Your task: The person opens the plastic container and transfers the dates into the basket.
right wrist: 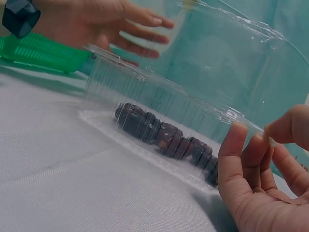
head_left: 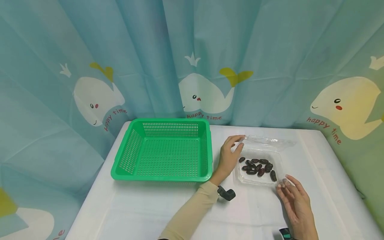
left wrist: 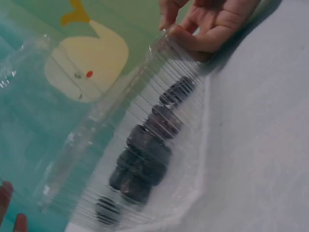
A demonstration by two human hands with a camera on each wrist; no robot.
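Clear plastic box (head_left: 256, 181) is set on the white tabletop (head_left: 255, 216), right of centre in the head view. Lid (head_left: 270, 142) is swung up along the far side. A batch of dark, wrinkled dates (head_left: 258, 167) is held inside, mostly bunched in the middle of the floor; one is set apart toward the left wall, another toward the right. Box rim at the near right corner is pinched between thumb and fingertips of the right hand (head_left: 296, 200); other fingers are tucked under and beside that corner. Left hand (head_left: 228, 158) is placed at the far left of the box, by the lid's left edge; fingers are extended and spread, nothing gripped. Whether the lid is touched by those fingertips cannot be told. Green basket (head_left: 168, 177) is placed left of the box, well apart from the right hand, its near right corner just beside the left wrist. Left forearm is covered by a beige sleeve (head_left: 192, 208); a dark band (head_left: 226, 193) is worn at that wrist. Tabletop is backed by a blue-green curtain (head_left: 270, 40) printed with whales.
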